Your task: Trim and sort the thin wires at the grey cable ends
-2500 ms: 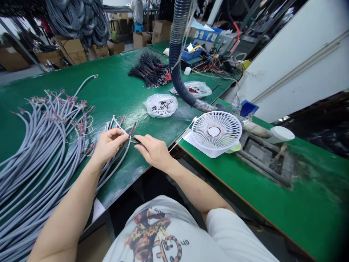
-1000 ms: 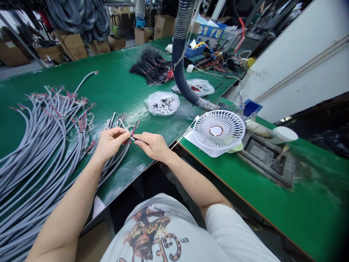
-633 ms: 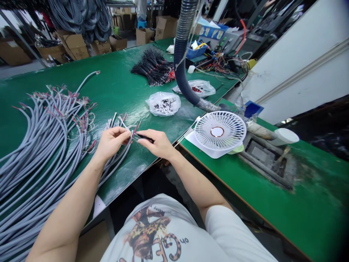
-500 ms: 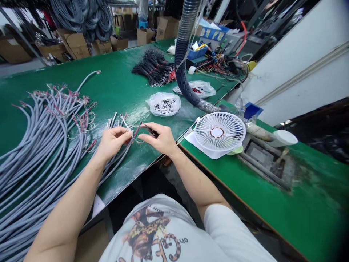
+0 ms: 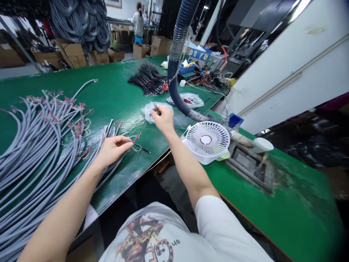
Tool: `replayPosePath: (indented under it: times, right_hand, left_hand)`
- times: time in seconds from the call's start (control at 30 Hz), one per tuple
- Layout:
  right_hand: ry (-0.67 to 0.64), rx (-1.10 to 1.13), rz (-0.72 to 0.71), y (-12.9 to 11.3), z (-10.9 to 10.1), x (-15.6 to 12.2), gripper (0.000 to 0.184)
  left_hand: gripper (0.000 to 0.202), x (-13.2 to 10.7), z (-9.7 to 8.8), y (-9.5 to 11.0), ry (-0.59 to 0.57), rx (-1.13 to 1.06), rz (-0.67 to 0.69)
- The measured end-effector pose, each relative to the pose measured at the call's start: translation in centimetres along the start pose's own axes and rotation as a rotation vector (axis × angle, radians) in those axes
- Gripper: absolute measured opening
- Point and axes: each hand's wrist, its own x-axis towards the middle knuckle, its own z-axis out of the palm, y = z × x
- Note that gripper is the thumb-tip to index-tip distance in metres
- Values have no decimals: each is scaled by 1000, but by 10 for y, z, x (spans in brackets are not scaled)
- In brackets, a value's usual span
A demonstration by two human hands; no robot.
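Note:
My left hand [image 5: 113,150] grips the end of a grey multi-core cable [image 5: 109,145] over the green bench, and its thin red and black wires [image 5: 135,140] stick out past my fingers. A small black terminal on a fine wire [image 5: 141,148] lies just beyond them. My right hand [image 5: 163,120] is pinched on a small dark piece [image 5: 156,107] above a clear plastic bag [image 5: 148,112] of similar black pieces. Several more grey cables [image 5: 40,145] with stripped ends lie fanned out to the left of my left hand.
A bundle of black wires [image 5: 148,80] lies beyond my hands, with a second plastic bag [image 5: 185,100] to its right. A dark corrugated hose [image 5: 174,72] comes down onto the bench. A white desk fan [image 5: 207,138] stands on a lower green bench.
My right hand has moved away from my left hand, out to the plastic bag, and has let go of the black terminal. The whole view has also shifted slightly.

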Motion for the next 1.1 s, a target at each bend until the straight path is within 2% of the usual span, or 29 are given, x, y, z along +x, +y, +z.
replayPosePath:
  times: [0.07,0.13,0.23,0.33,0.47,0.57,0.73,0.83,0.9,0.93,1.07,1.1]
  right_hand:
    - [38,-93,84,24,-9,25,13]
    - [78,-174,154,42,-17,35,23]
    - [156,-5,115,49,-23,20,30]
    - [68,306,44,31,-21,-17,28]
    - [-187,490,15,-9,-6,-63,25]
    - [-306,558,32,-27,8,-79,28]
    - [-285,675,51,-36,26,-86,30]
    - [-243,727,20,-39,27,-88,29]
    - [-239,755,16,-41,25,-90,28]
    - [-247,764,21,-42,23,-90,28]
    - [-289,793,58,-47,18,-91,31]
    - [-294,804,63,-49,17,-92,31]
  left_hand:
    - [33,0,1,-1,-6,-24,-4]
    - [35,1,1,-2,-3,-26,7]
    - [33,1,1,-3,3,8,30]
    - [30,0,1,-1,14,31,27]
    - [25,-2,1,6,31,54,8]
    - [24,-3,0,8,29,95,-5]
    - [31,-1,-8,1,-110,310,-18]
    - [32,4,-15,-5,-258,506,-101]
    - [29,7,-20,-6,-290,520,-119]
    - [28,7,-23,-4,-237,493,-96]
    - [24,-5,-29,18,241,376,142]
    - [22,-11,-29,25,310,379,211]
